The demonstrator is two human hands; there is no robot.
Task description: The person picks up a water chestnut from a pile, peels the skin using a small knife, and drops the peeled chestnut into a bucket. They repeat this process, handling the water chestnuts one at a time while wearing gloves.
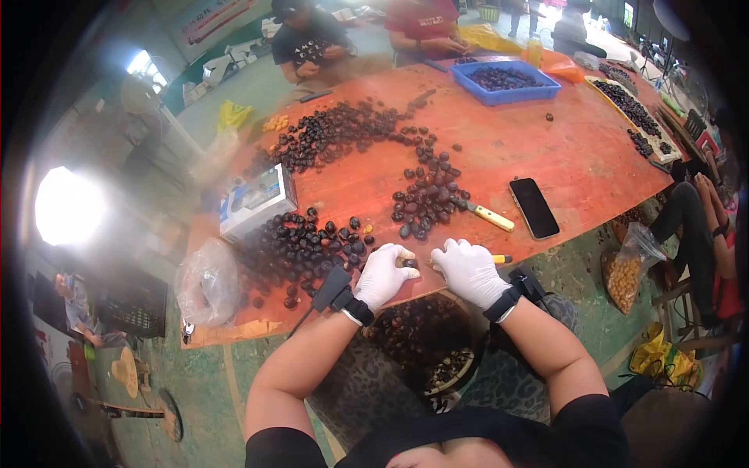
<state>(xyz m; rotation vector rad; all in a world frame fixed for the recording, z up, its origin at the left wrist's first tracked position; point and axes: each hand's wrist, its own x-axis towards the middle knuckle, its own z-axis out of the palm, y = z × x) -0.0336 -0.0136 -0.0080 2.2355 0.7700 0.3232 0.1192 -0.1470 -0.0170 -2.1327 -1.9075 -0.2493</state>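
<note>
My left hand (382, 277), in a white glove, pinches a dark chestnut-like nut (410, 264) between thumb and fingers at the table's near edge. Close to its right, my white-gloved right hand (470, 273) is closed around a knife whose yellow handle (500, 259) with a dark end sticks out past the fist; its blade is hidden. Beyond my left hand lies a heap of dark nuts (304, 246), and another pile of nuts (427, 195) spreads ahead of both hands. A second knife (491, 217) with a pale yellow handle rests beside that pile.
A phone (534, 207) lies on the red table (499, 156). At the left stand a white box (257, 201) and a plastic bag (207, 282). A blue tray (503, 95) of nuts sits far back. Below the edge is a container of shells (451, 368). Other people sit around.
</note>
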